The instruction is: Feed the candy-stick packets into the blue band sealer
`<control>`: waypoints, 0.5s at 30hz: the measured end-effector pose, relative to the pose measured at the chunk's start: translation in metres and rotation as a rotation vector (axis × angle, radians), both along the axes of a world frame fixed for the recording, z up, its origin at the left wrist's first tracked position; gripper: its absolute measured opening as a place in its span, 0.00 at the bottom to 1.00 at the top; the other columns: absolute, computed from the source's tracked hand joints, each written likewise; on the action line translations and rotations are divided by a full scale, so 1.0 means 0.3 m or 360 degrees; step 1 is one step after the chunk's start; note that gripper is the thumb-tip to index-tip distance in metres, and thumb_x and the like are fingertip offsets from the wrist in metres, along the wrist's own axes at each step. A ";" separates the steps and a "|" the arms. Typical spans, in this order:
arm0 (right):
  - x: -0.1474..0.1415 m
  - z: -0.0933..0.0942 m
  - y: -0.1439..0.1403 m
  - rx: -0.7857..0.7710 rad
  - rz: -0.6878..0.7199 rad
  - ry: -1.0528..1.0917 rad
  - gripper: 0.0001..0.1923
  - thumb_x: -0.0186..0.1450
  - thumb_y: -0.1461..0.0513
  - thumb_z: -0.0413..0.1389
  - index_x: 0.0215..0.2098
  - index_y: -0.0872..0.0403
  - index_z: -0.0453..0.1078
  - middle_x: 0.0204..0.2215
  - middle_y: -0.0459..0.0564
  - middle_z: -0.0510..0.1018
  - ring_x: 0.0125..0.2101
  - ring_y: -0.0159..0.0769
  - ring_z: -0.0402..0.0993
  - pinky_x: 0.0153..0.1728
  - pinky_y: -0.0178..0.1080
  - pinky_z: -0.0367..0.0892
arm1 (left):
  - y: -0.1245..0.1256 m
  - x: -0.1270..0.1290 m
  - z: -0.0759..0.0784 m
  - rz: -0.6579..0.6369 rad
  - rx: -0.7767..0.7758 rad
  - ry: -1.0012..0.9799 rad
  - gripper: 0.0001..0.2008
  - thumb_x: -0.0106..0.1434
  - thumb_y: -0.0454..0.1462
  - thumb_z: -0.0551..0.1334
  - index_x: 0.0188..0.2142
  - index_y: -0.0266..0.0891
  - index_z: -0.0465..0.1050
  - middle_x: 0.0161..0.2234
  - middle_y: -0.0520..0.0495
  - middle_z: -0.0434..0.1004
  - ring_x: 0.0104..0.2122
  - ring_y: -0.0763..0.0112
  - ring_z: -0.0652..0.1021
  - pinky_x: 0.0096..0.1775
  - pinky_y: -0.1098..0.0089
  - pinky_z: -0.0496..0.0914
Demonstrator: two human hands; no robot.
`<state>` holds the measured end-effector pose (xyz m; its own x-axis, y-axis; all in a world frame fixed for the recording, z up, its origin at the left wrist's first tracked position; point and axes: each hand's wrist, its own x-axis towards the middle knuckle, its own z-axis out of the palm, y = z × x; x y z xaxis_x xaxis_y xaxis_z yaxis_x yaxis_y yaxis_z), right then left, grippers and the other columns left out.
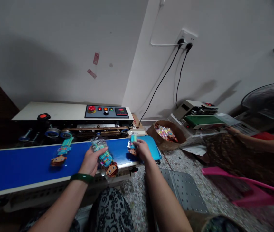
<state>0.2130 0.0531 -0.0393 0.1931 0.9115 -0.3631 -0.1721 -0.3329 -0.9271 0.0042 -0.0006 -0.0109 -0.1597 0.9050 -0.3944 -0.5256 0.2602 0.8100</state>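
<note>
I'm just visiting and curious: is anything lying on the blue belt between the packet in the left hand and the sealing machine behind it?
Nothing visible. The left hand holds a packet on the belt, and bare belt runs from it to the sealer. Another packet lies off to the left, out of that path.

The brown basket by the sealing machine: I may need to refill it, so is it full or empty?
Partly filled. The brown basket shows a heap of colourful wrapped pieces inside, lying below its rim.
</note>
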 end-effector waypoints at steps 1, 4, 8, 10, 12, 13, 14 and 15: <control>0.000 -0.001 0.018 -0.0001 0.0055 -0.0015 0.08 0.46 0.65 0.57 0.25 0.56 0.65 0.15 0.44 0.69 0.14 0.32 0.65 0.16 0.35 0.64 | -0.001 0.000 0.003 -0.0020 -0.0001 -0.0002 0.19 0.40 0.31 0.69 0.34 0.34 0.71 0.30 0.45 0.77 0.29 0.67 0.77 0.30 0.68 0.72; -0.016 -0.007 0.059 0.0046 0.0094 -0.0109 0.07 0.46 0.64 0.59 0.22 0.58 0.66 0.13 0.43 0.67 0.12 0.28 0.62 0.15 0.33 0.61 | -0.002 0.001 0.009 -0.0072 0.0016 -0.0051 0.18 0.41 0.31 0.69 0.34 0.33 0.71 0.31 0.44 0.78 0.30 0.65 0.77 0.31 0.67 0.72; -0.066 0.004 0.034 0.0260 -0.0023 -0.0226 0.13 0.49 0.57 0.60 0.28 0.57 0.68 0.21 0.45 0.72 0.19 0.28 0.66 0.21 0.31 0.62 | -0.002 0.004 0.009 -0.0073 0.0040 -0.0132 0.19 0.40 0.29 0.68 0.35 0.33 0.71 0.31 0.44 0.78 0.30 0.63 0.77 0.33 0.64 0.72; -0.100 0.020 -0.017 0.0345 0.0164 -0.0110 0.16 0.51 0.54 0.58 0.33 0.56 0.69 0.27 0.48 0.74 0.26 0.31 0.70 0.26 0.32 0.65 | -0.003 0.007 0.008 -0.0080 0.0043 -0.0145 0.19 0.40 0.29 0.68 0.35 0.32 0.71 0.31 0.43 0.78 0.31 0.62 0.77 0.34 0.64 0.72; -0.137 0.036 -0.077 0.0320 0.0501 0.0066 0.18 0.51 0.53 0.59 0.36 0.55 0.69 0.30 0.49 0.75 0.30 0.33 0.71 0.27 0.32 0.65 | -0.005 0.013 0.009 -0.0099 0.0050 -0.0152 0.19 0.40 0.30 0.68 0.35 0.32 0.71 0.30 0.43 0.78 0.30 0.62 0.77 0.33 0.64 0.72; -0.154 0.042 -0.103 0.0275 0.0648 0.0137 0.19 0.50 0.54 0.60 0.37 0.55 0.70 0.31 0.48 0.75 0.30 0.33 0.71 0.27 0.31 0.64 | -0.006 0.015 0.010 -0.0106 0.0052 -0.0153 0.19 0.40 0.30 0.68 0.34 0.31 0.71 0.30 0.43 0.78 0.29 0.62 0.77 0.33 0.65 0.72; -0.170 0.045 -0.126 0.0235 0.0744 0.0184 0.20 0.48 0.56 0.62 0.37 0.55 0.70 0.30 0.47 0.75 0.30 0.32 0.70 0.26 0.31 0.64 | -0.008 0.018 0.010 -0.0114 0.0053 -0.0153 0.19 0.39 0.30 0.69 0.34 0.31 0.72 0.29 0.44 0.78 0.29 0.63 0.77 0.32 0.65 0.72; -0.184 0.046 -0.143 0.0208 0.0776 0.0207 0.20 0.46 0.57 0.63 0.36 0.55 0.70 0.30 0.46 0.75 0.29 0.32 0.70 0.25 0.30 0.63 | -0.009 0.020 0.011 -0.0120 0.0051 -0.0151 0.18 0.39 0.30 0.69 0.33 0.31 0.72 0.28 0.44 0.78 0.28 0.64 0.77 0.32 0.66 0.72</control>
<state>0.1579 0.0102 -0.0256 -0.3042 0.9237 -0.2329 -0.1427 -0.2860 -0.9476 0.0101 -0.0032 -0.0078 -0.0542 0.9253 -0.3754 -0.5802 0.2768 0.7660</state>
